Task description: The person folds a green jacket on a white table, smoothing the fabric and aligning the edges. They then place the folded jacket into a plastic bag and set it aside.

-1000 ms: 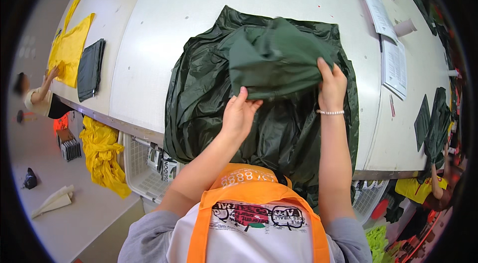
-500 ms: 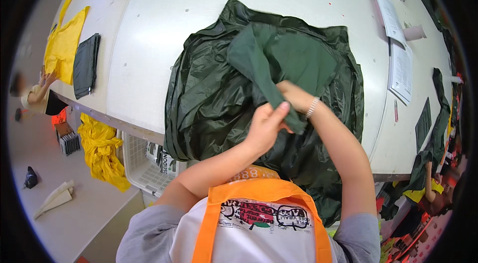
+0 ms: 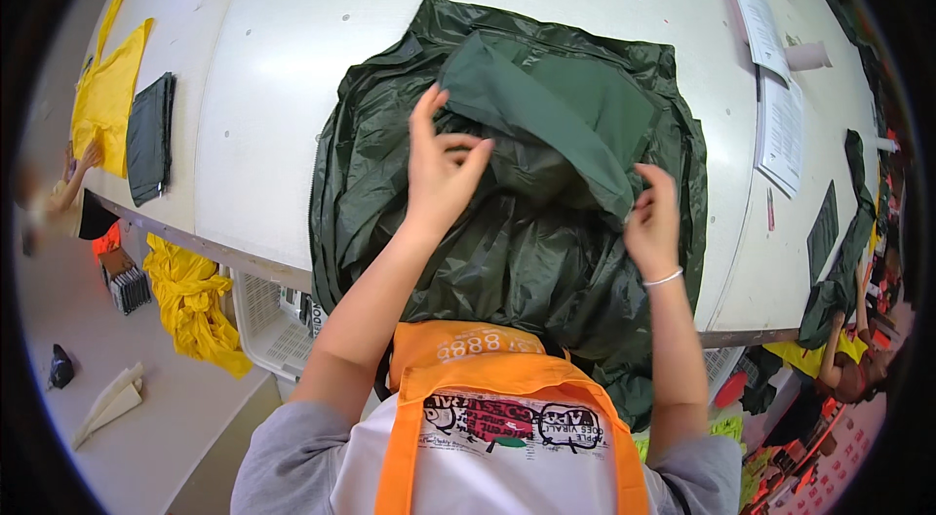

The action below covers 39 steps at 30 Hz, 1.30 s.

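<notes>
A dark green rain jacket (image 3: 390,213), shiny and crumpled, lies spread on the table in front of me. At its upper middle is a matte green flap (image 3: 546,115), folded over so its near edge curves up off the shiny cloth. My left hand (image 3: 439,164) is at the flap's left end, its fingertips by the edge and its thumb held apart. At the flap's right corner, my right hand (image 3: 653,222) has bent fingers and thumb closed on the cloth; the exact contact is partly hidden. A pale bracelet circles my right wrist.
Papers (image 3: 780,135), a cone-shaped spool (image 3: 807,57) and a red pen (image 3: 770,210) lie to the right. Folded dark cloth (image 3: 151,139) and a yellow garment (image 3: 102,115), handled by another person, are at left. Below the table edge are a white basket (image 3: 265,330) and yellow cloth (image 3: 185,291).
My hands, close together over the flap before, have moved apart: the left up and left, the right outward to the right. The flap's bunched strip is now spread wider between them.
</notes>
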Each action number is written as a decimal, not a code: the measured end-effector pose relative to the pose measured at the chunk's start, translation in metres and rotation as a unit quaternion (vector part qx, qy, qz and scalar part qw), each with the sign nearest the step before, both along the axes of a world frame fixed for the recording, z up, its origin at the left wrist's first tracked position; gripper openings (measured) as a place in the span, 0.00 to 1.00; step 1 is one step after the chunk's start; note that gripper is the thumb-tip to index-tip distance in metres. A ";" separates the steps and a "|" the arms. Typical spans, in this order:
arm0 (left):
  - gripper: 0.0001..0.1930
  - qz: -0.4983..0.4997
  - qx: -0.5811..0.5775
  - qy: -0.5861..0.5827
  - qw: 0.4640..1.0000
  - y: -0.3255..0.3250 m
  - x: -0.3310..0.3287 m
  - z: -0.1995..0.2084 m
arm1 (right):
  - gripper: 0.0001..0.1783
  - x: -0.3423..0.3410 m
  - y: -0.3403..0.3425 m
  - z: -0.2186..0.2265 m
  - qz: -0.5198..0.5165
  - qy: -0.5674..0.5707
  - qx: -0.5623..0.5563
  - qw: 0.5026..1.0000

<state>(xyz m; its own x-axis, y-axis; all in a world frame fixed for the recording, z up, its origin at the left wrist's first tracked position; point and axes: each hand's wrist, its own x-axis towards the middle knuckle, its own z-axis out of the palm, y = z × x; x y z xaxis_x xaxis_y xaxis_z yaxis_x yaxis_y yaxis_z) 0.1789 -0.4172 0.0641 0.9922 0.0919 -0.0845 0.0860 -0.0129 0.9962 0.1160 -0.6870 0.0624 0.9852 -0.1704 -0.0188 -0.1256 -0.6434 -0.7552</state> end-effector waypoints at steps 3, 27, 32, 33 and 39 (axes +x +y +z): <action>0.36 -0.097 0.103 -0.110 0.984 -0.034 0.022 -0.014 | 0.25 -0.011 0.027 -0.024 0.019 -0.065 -0.023 0.997; 0.19 -0.242 0.373 -0.296 0.845 -0.023 -0.003 -0.028 | 0.13 0.088 -0.021 0.025 0.071 0.026 0.016 0.997; 0.15 -0.220 0.331 -0.412 0.820 0.002 -0.012 0.007 | 0.18 0.129 -0.098 0.029 -0.054 -0.048 -0.093 0.993; 0.13 -0.213 0.285 -0.461 0.813 -0.002 -0.018 0.003 | 0.17 0.137 -0.109 0.030 -0.050 -0.006 -0.127 0.991; 0.13 -0.181 0.298 -0.453 0.820 0.002 -0.014 -0.011 | 0.37 0.124 -0.037 0.023 -0.030 -0.132 -0.445 0.885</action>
